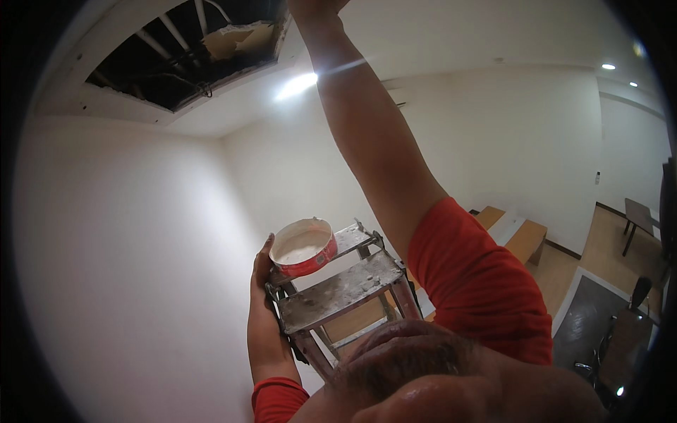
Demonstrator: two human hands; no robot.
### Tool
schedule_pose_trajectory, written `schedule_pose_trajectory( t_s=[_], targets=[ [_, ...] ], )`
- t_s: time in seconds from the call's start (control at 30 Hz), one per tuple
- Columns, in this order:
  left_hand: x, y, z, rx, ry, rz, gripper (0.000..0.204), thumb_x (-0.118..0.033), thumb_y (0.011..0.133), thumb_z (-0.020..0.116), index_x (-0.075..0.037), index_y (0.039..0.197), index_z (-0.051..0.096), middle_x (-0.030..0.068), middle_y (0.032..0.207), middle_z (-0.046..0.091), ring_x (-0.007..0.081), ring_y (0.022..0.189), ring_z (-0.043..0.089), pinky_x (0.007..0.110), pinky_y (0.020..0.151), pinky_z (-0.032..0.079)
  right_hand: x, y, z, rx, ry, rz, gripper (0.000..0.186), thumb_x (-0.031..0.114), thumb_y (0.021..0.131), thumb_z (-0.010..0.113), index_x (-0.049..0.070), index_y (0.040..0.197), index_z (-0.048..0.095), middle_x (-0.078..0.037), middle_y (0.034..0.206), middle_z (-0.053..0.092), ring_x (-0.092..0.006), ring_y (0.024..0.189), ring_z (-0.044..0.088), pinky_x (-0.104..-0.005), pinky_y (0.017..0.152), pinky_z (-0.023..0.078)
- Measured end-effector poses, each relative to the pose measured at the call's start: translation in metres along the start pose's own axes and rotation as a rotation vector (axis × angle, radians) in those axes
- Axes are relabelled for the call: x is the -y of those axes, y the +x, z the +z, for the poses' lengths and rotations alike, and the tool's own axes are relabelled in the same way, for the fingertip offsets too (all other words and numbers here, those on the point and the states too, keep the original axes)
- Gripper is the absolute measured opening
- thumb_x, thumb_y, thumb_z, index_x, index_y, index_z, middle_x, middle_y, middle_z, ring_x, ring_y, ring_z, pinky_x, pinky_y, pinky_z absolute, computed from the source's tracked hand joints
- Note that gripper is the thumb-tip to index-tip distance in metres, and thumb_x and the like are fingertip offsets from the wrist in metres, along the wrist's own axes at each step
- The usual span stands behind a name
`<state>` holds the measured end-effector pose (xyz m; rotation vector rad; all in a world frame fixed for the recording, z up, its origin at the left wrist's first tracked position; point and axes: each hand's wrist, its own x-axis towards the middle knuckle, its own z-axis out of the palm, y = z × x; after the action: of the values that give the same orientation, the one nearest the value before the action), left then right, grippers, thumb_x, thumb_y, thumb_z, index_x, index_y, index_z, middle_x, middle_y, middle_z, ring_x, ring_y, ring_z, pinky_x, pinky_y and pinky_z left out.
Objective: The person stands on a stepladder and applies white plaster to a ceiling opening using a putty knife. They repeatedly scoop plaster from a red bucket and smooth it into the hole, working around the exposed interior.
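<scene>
A shallow round tub (305, 265), red outside with a pale rim, rests on the top of a stepladder (338, 290). Whitish paste (300, 250) lies inside it. My left hand (262, 264) is closed against the tub's left side, fingers up along its wall; part of the grip is hidden. The ladder's metal steps are smeared with white residue. My right arm stretches up toward the ceiling, and my right hand (315, 7) is cut off by the upper edge. Its fingers, and anything in them, cannot be seen.
Overhead at left is a rectangular ceiling opening (155, 63) with pipes and a torn board piece inside. A bright ceiling light (297, 86) glares beside it. A white wall (141, 268) runs along my left. Wooden tables (525, 241) and a dark chair (640, 292) stand below at right.
</scene>
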<state>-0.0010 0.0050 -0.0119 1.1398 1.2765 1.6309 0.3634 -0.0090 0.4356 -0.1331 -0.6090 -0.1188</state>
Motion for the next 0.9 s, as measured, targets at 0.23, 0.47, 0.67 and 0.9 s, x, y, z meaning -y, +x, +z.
schedule_pose_trajectory(
  t_s=[0.23,0.47,0.67,0.9],
  targets=[
    [0.000,0.011,-0.005,-0.016,0.043,0.001,0.076,-0.062,0.100,0.053,0.004,0.133,0.064,0.0222,0.125,0.069,0.0295,0.110,0.068,0.039,0.094,0.054,-0.012,-0.028,0.009,0.103,-0.174,-0.108,0.071,-0.001,0.097,0.044,-0.008,0.160,0.011,-0.032,0.167,0.012,-0.0433,0.156,0.013,-0.0555,0.126,0.014],
    [0.014,0.021,-0.024,-0.047,0.062,0.028,0.078,-0.065,0.098,0.054,0.004,0.131,0.066,0.0215,0.124,0.070,0.0300,0.113,0.067,0.039,0.098,0.052,-0.008,-0.042,-0.085,0.274,0.072,-0.276,0.054,-0.006,0.097,0.050,-0.001,0.151,0.041,-0.025,0.137,0.058,-0.0338,0.128,0.054,-0.0478,0.112,0.038],
    [0.012,0.022,-0.018,0.000,0.028,0.029,0.077,-0.064,0.098,0.056,0.004,0.132,0.066,0.0219,0.125,0.070,0.0297,0.114,0.067,0.039,0.098,0.052,-0.020,0.064,-0.144,0.199,-0.317,-0.449,0.032,0.004,0.098,0.054,-0.001,0.128,0.064,-0.029,0.113,0.070,-0.0394,0.109,0.069,-0.0505,0.093,0.054],
    [0.013,0.008,-0.023,-0.078,0.080,0.035,0.074,-0.061,0.098,0.057,0.005,0.130,0.067,0.0215,0.122,0.071,0.0298,0.110,0.068,0.039,0.096,0.053,0.013,0.098,-0.143,0.598,-0.639,-0.429,0.031,0.012,0.095,0.057,-0.008,0.117,0.064,-0.031,0.116,0.068,-0.0439,0.110,0.067,-0.0506,0.098,0.052]
  ],
)
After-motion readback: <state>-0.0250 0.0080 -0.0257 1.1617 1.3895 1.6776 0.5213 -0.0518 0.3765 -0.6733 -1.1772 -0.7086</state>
